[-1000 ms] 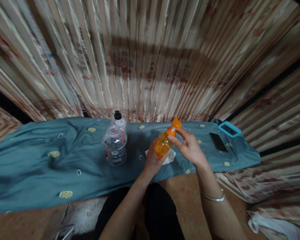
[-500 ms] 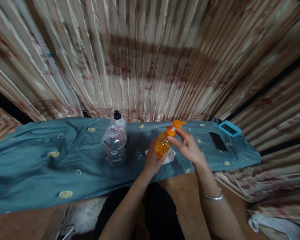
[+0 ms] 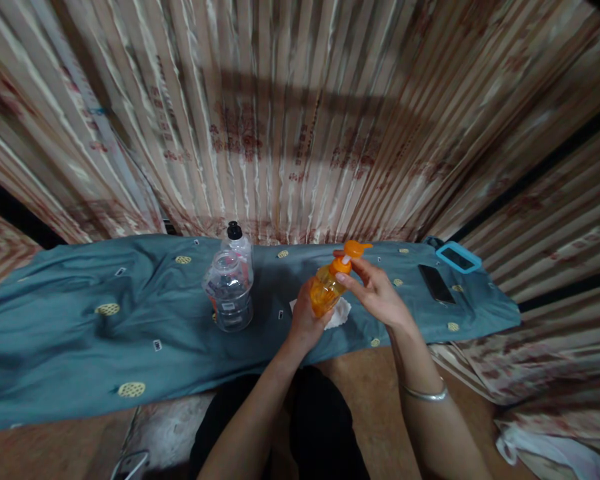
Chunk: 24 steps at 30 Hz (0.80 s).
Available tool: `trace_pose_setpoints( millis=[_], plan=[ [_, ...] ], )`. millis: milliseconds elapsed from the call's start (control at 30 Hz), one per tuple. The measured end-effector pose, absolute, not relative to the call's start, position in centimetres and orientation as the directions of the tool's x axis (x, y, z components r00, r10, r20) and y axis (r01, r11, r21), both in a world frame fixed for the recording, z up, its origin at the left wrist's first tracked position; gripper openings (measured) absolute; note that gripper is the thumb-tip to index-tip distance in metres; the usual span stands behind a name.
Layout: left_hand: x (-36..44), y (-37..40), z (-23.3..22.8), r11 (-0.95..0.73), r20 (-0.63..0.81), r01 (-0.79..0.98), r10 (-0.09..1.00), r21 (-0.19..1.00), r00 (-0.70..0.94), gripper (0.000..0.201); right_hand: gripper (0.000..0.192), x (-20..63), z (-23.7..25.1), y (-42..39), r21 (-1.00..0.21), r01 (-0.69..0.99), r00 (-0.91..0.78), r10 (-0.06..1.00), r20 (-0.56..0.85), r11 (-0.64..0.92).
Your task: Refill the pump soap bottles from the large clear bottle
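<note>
the left hand (image 3: 305, 320) wraps around the lower body of a small orange bottle (image 3: 326, 290), fingers closed on it from below and behind, holding it tilted so its neck leans up and to the right. the right hand (image 3: 377, 293) meets the bottle at its top: thumb and fingertips pinch the neck just under the orange flip cap (image 3: 356, 249), which stands swung open above a pale spout. the right palm faces left, the wrist is bent slightly, and a thin metal bangle (image 3: 425, 393) sits on the forearm. both forearms rise from the bottom edge and converge at the bottle, which hangs in the air just over the near edge of the worktop.

under the bottle lies a white crumpled cloth (image 3: 341, 313) on the teal sheet (image 3: 105, 333) covering the worktop. to the left stand a clear plastic jug (image 3: 229, 293) and, touching it behind, a bottle with a black cap (image 3: 236, 235). well to the right lie a dark phone (image 3: 435, 283) and a blue-rimmed device (image 3: 459, 257). a striped curtain (image 3: 300, 113) hangs behind.
</note>
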<state>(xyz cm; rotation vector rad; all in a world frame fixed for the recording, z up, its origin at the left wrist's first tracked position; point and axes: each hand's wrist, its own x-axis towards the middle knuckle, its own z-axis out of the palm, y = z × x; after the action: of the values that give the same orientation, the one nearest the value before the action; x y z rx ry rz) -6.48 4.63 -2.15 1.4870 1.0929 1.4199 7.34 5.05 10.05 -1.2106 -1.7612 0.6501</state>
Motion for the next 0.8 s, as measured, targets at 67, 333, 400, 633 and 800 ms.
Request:
trace_pose_setpoints(
  millis=[67,333,400,633,800],
  plan=[
    [-6.4,4.7,-2.2,-0.315,0.316,0.056,0.949,0.947,-0.007,0.066,0.041,6.8,9.8,5.0,-0.793,0.492,-0.041,0.920,0.390,0.359],
    [-6.6,4.5,-2.0,-0.311,0.311,0.044,0.950,0.949,0.014,0.066,0.055,5.9,9.7,4.5,-0.807,0.492,0.045,0.916,0.399,0.328],
    [-6.6,4.4,-1.8,-0.312,0.311,0.048,0.950,0.949,0.012,0.065,0.051,6.5,9.8,4.8,-0.824,0.419,-0.078,0.919,0.386,0.381],
    [-6.4,4.7,-2.4,-0.286,0.287,0.031,0.958,0.958,-0.003,0.068,0.033,5.9,8.7,5.2,-0.826,0.422,0.041,0.902,0.430,0.375],
    [-6.4,4.8,-2.9,-0.292,0.293,0.023,0.956,0.956,-0.013,0.072,0.036,4.9,8.7,4.6,-0.807,0.483,0.120,0.888,0.444,0.339]
  ],
)
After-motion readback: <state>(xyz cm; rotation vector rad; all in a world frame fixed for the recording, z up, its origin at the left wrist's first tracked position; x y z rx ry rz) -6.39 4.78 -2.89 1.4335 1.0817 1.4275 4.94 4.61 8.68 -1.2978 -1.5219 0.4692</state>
